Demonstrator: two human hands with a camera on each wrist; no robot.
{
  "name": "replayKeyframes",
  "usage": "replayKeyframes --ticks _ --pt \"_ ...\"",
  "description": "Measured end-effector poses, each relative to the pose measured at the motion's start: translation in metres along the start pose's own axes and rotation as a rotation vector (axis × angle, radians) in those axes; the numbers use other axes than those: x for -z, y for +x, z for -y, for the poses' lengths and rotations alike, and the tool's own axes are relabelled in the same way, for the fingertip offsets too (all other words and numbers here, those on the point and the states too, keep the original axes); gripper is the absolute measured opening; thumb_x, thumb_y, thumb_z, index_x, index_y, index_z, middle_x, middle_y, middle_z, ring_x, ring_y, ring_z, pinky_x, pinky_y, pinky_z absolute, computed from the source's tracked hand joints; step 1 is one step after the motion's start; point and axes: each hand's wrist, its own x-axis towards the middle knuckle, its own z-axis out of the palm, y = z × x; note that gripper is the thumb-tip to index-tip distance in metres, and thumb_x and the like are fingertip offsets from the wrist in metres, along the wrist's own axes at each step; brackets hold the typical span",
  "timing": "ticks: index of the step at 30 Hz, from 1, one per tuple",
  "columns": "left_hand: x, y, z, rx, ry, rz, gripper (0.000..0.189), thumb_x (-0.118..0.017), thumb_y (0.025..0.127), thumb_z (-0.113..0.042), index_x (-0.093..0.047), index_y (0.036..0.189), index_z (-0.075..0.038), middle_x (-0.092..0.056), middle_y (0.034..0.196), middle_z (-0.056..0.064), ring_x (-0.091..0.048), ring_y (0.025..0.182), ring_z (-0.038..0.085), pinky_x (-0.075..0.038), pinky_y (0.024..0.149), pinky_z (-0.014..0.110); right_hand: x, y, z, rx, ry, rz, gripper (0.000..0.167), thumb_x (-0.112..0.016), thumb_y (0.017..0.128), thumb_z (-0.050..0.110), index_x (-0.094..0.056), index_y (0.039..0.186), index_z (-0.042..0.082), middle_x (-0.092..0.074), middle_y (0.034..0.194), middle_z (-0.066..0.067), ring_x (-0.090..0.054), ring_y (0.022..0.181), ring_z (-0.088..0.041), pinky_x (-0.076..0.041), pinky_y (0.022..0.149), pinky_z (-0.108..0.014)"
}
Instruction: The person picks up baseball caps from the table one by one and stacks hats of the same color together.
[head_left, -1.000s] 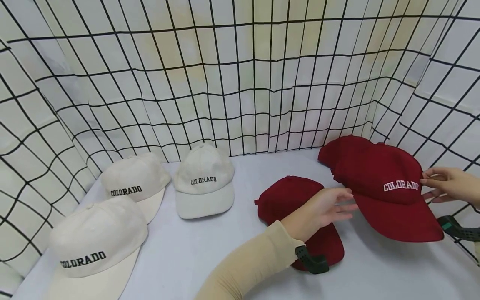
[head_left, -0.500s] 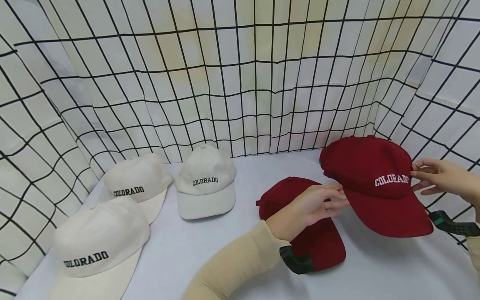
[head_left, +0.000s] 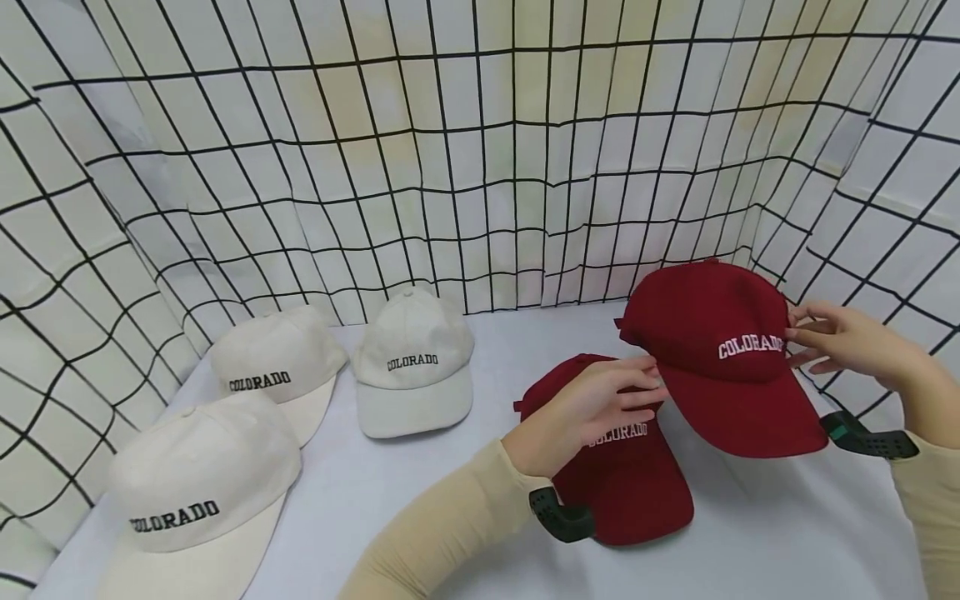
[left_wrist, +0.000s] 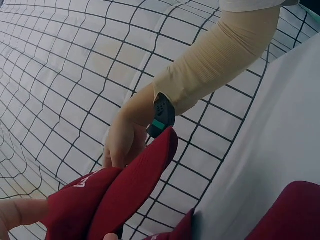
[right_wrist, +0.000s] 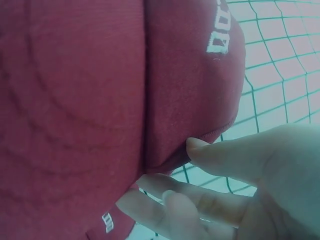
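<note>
Both hands hold a red baseball cap [head_left: 720, 325] with white COLORADO lettering, its brim slanting down towards me. My left hand [head_left: 592, 408] grips its left edge; in the left wrist view a thumb [left_wrist: 22, 212] lies against the red cloth. On the opposite side my right hand [head_left: 847, 342] pinches the lower edge between thumb and fingers, clearest in the right wrist view, where the thumb [right_wrist: 220, 152] presses the seam. Beneath my left hand lies a second red cap [head_left: 637, 492] on the white table, partly covered. Another lettered red cap [left_wrist: 177, 230] peeks out under the held one.
Three cream COLORADO caps sit on the left: a front cap [head_left: 198, 471], one behind it [head_left: 270, 354], and one nearer the middle [head_left: 412, 367]. Black grid netting [head_left: 510, 183] over white sheeting stands along the back and both sides of the table [head_left: 420, 492].
Both hands have carried the held red cap left and slightly up. More of the lying red cap's lettering shows now. The red cap behind the held one has passed out of sight. Cream caps stay put.
</note>
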Motion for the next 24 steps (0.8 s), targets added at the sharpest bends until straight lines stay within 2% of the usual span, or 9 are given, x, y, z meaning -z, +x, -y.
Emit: replayKeyframes --ticks 8,17,24 --pt "0.014 -0.009 -0.007 -0.022 0.011 -0.012 0.051 -0.057 0.099 -0.004 -0.05 0.149 0.0 -0.059 0.136 0.008 -0.056 0.132 0.032 -0.038 0.114 0.051 -0.007 0.007 0.016 0.029 0.072 0.005 0.013 -0.046 0.109 0.007 -0.047 0.117 -0.003 -0.069 0.109 -0.019 -0.071 0.082 -0.01 -0.061 0.069 -0.035" --pt "0.028 -0.018 -0.012 -0.035 0.002 -0.042 0.052 -0.056 0.096 0.0 -0.052 0.148 -0.001 -0.057 0.142 0.011 -0.056 0.132 0.033 -0.041 0.111 0.053 -0.022 0.014 0.026 0.093 0.104 0.002 0.014 -0.046 0.11 0.008 -0.041 0.119 -0.002 -0.063 0.109 -0.01 -0.067 0.083 -0.008 -0.061 0.07 -0.033" --pt "0.04 -0.028 -0.016 -0.062 -0.021 -0.081 0.051 -0.056 0.096 0.0 -0.054 0.147 -0.002 -0.056 0.145 0.011 -0.056 0.133 0.034 -0.043 0.109 0.055 -0.035 0.022 0.033 0.109 0.191 -0.011 0.024 -0.045 0.111 0.013 -0.038 0.126 -0.004 -0.059 0.104 0.001 -0.066 0.084 -0.006 -0.061 0.072 -0.03"
